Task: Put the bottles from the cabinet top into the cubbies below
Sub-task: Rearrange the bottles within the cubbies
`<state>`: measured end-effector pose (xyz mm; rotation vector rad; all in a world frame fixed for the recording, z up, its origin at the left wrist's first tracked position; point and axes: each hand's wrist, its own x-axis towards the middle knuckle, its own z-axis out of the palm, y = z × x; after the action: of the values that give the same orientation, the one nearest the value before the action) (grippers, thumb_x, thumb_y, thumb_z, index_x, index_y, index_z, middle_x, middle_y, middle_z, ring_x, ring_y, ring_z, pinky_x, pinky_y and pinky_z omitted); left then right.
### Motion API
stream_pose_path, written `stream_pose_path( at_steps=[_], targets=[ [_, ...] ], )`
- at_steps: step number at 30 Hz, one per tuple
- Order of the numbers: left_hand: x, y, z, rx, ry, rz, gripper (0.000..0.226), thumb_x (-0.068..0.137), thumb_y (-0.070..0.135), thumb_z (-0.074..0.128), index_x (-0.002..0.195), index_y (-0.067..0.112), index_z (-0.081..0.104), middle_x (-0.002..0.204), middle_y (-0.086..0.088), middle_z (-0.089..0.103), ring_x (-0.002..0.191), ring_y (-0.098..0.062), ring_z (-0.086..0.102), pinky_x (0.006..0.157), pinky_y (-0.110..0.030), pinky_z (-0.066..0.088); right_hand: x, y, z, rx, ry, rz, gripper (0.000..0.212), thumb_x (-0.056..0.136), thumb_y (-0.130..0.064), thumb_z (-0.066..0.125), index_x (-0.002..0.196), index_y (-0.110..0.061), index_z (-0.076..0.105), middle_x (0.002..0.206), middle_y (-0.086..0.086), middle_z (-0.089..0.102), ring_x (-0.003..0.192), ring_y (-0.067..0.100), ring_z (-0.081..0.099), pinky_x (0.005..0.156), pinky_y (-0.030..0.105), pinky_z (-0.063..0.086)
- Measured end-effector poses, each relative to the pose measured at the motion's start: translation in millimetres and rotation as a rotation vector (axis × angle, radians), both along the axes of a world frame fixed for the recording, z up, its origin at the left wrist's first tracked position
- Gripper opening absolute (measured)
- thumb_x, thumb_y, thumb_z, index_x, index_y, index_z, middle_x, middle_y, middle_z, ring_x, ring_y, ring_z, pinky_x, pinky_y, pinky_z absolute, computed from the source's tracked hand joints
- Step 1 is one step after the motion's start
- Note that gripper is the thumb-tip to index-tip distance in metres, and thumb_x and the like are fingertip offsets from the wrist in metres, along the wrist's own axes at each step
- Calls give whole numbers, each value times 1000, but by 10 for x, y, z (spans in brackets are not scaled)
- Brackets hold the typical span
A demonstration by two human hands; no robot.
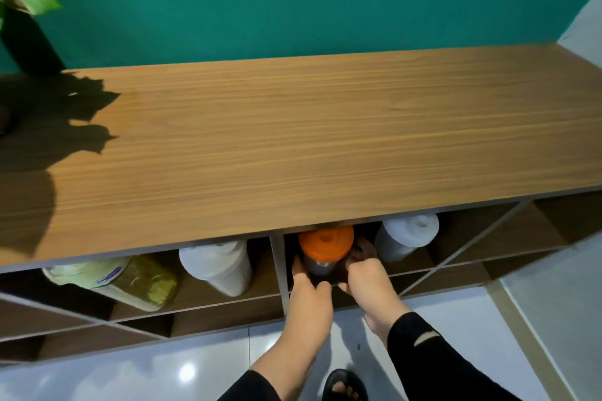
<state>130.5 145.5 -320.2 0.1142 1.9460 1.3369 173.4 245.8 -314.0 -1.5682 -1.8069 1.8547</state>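
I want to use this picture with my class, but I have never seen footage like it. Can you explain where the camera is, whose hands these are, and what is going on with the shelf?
The camera sits on a person's head, looking forward and down, so the hands are the wearer's own. There is only this one view. Both the left hand and the right hand grip an orange-capped bottle, setting it in a cubby under the wooden cabinet top. That top shows no bottles, only shadow. A grey bottle stands to the right in the same cubby. The cubby to the left holds a white bottle and a yellowish bottle. A plant stands at the far left.
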Motion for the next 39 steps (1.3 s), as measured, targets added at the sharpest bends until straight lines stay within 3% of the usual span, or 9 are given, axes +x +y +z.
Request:
stream_pose_path(
  at_steps=[3, 9, 14, 19, 23, 28, 31, 34, 39],
  targets=[
    [-23, 7, 49, -21, -23, -19, 36, 98, 6, 47, 131, 18, 39, 113, -21, 63, 78, -16, 55, 71, -27, 46, -34, -90, -44, 23, -54, 38, 17, 95, -2, 46, 85, -10, 58, 82, 8, 60, 75, 24, 60, 78, 45, 53],
    [47, 26, 41, 19, -4, -4, 46, 98, 6, 48, 125, 37, 29, 104, 1, 61, 80, -7, 55, 65, -18, 44, -85, -21, -71, -48, 77, -19, 39, 96, 8, 40, 130, -6, 51, 113, 20, 63, 109, 38, 61, 100, 52, 51],
    [41, -33, 82, -8, -17, -54, 47, 99, 8, 46, 140, 26, 32, 100, 10, 56, 85, -2, 54, 66, -16, 41, 19, -19, -140, 11, -85, 71, 21, 97, -3, 43, 111, 0, 58, 87, 12, 60, 86, 30, 61, 87, 44, 54],
    [83, -259, 145, -86, -41, -22, 33, 101, 8, 42, 129, 14, 59, 120, -4, 66, 103, -15, 62, 89, -24, 49, 54, -148, -2, 254, -432, 501, 22, 97, -15, 51, 95, -10, 72, 82, 12, 70, 76, 25, 64, 81, 42, 58],
    [2, -707, 156, -19, -158, 302, 33, 96, -1, 36, 83, 3, 65, 77, -16, 69, 60, -20, 60, 62, -35, 52, -1, -601, 198, 103, -414, 879, 32, 96, -19, 44, 73, -16, 66, 69, 5, 67, 62, 20, 61, 66, 37, 57],
    [-229, -1204, 149, -13, -26, 559, 25, 99, 7, 39, 114, 14, 59, 99, -15, 68, 82, -24, 67, 79, -43, 58, -256, -1236, 171, 161, -117, 754, 14, 97, -21, 50, 108, -26, 57, 93, -6, 64, 74, 3, 60, 64, 21, 46],
    [-329, -1327, 181, -26, -1, 542, 42, 101, 11, 40, 141, 21, 44, 129, -11, 61, 116, -26, 60, 104, -46, 49, -484, -1473, 90, 114, -2, 538, 60, 92, -17, 58, 145, -26, 32, 129, 0, 51, 105, 16, 61, 85, 30, 53],
    [-391, -1354, 234, 13, -10, 474, 54, 103, 6, 39, 154, 22, 29, 150, -5, 47, 135, -21, 48, 113, -37, 40, -680, -1503, 75, 207, 23, 407, 87, 84, -12, 67, 155, -23, 17, 133, 11, 49, 112, 28, 60, 92, 45, 56],
    [-552, -1344, 258, 34, 29, 332, 53, 101, 5, 37, 150, 25, 33, 130, -3, 61, 108, -16, 61, 97, -34, 50, -805, -1482, 88, 135, 106, 403, 74, 88, -4, 67, 148, -17, 28, 117, 1, 53, 94, 9, 54, 78, 24, 49]
  ],
)
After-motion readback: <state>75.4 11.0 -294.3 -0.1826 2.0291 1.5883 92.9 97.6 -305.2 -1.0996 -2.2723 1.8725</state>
